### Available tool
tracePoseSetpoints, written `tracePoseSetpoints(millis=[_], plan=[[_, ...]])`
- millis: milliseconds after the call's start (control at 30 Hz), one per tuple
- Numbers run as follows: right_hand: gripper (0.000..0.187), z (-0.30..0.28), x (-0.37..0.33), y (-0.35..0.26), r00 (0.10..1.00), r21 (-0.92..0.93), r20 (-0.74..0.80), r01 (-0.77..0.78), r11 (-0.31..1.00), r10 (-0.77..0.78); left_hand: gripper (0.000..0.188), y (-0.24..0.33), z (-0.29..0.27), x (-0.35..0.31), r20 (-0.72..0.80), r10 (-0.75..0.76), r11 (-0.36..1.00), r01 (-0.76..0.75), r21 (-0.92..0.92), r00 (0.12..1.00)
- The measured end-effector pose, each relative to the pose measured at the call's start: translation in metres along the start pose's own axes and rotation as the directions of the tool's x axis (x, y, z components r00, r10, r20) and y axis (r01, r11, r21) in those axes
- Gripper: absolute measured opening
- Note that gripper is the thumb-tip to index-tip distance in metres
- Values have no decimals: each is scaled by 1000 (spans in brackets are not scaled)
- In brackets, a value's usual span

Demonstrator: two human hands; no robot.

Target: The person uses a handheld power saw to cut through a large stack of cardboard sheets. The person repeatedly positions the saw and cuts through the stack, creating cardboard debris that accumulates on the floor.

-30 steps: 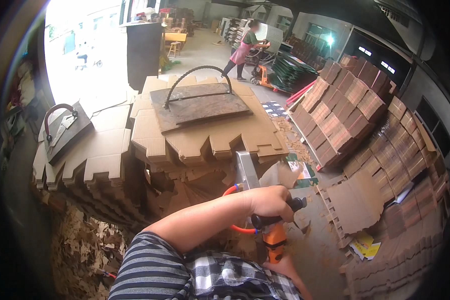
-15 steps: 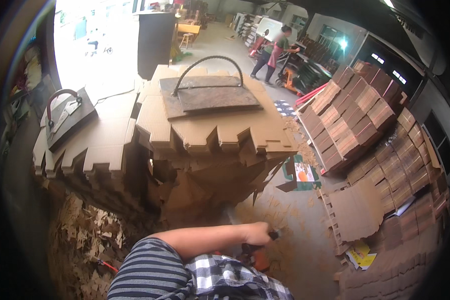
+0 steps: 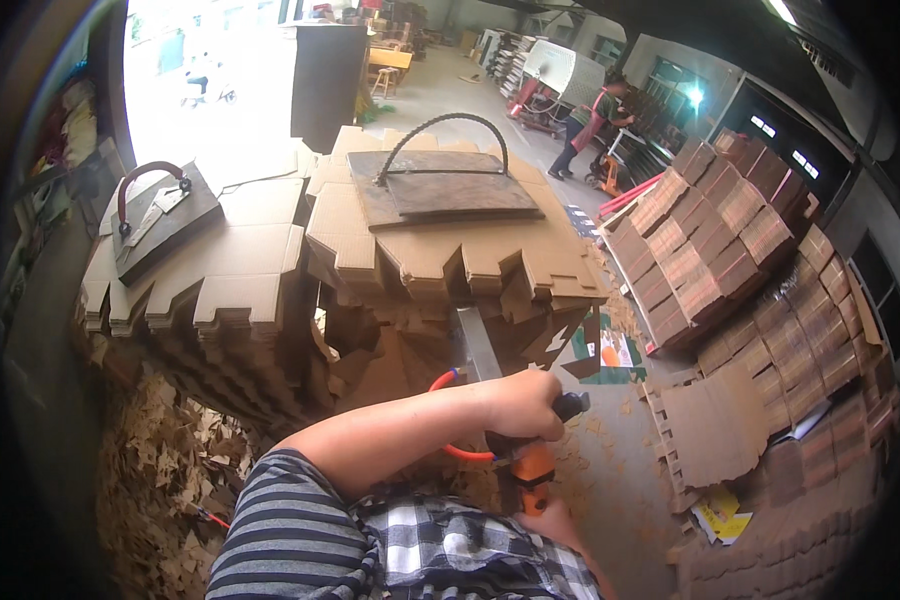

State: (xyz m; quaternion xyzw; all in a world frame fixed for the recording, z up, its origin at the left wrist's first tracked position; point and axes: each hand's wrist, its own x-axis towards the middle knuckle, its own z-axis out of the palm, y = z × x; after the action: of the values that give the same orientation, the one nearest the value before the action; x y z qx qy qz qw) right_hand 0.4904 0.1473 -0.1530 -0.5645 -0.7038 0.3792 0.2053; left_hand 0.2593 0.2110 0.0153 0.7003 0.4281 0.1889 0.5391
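My left hand (image 3: 525,405) is closed round the black handle of an orange-and-black power tool (image 3: 535,468). Its flat, wide metal blade (image 3: 478,345) points up and away, the tip close to the front edge of the right-hand cardboard stack (image 3: 420,245). Lower down, my right hand (image 3: 553,522) grips the rear of the tool, partly hidden by the plaid cloth on my body. A curved orange-red tube (image 3: 467,455) loops beside the blade. The stack's front edge is cut in deep notches, with torn brown cardboard hanging below. On top lies a wooden board (image 3: 450,187) with an arched handle.
A second notched cardboard stack (image 3: 235,265) on the left carries another handled board (image 3: 160,225). Cardboard scraps (image 3: 170,470) heap on the floor below. Bundled cardboard (image 3: 700,240) stands on a pallet at right, beside a loose sheet (image 3: 710,425). A person (image 3: 587,130) works farther back.
The tool has come up and forward, bringing its blade and curved tube into view. My left hand has risen with it, and my right hand now shows. The distant person has shifted right.
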Motion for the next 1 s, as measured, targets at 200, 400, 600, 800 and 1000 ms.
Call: tracePoseSetpoints(millis=[200, 400, 600, 800, 1000], plan=[[31, 15, 5, 14, 998, 31, 47, 41, 999, -42, 18, -24, 17, 4, 36, -22, 994, 26, -107, 999], [30, -1, -10, 22, 1000, 40, -12, 21, 999, -21, 23, -30, 45, 17, 56, 46, 996, -50, 72, 997], [29, -7, -17, 31, 996, 81, -86, -7, 997, 14, 26, 17, 31, 24, 28, 292, 930, -291, 224, 956], [27, -12, -1, -2, 962, 68, 15, -273, 960, 272, 24, 17, -3, 47, 97, 71, 996, -66, -55, 993], [32, -6, 2, 13, 985, 105, 86, -159, 982, 150, 18, 16, -9, 42, 185, 44, 985, -11, -175, 982]])
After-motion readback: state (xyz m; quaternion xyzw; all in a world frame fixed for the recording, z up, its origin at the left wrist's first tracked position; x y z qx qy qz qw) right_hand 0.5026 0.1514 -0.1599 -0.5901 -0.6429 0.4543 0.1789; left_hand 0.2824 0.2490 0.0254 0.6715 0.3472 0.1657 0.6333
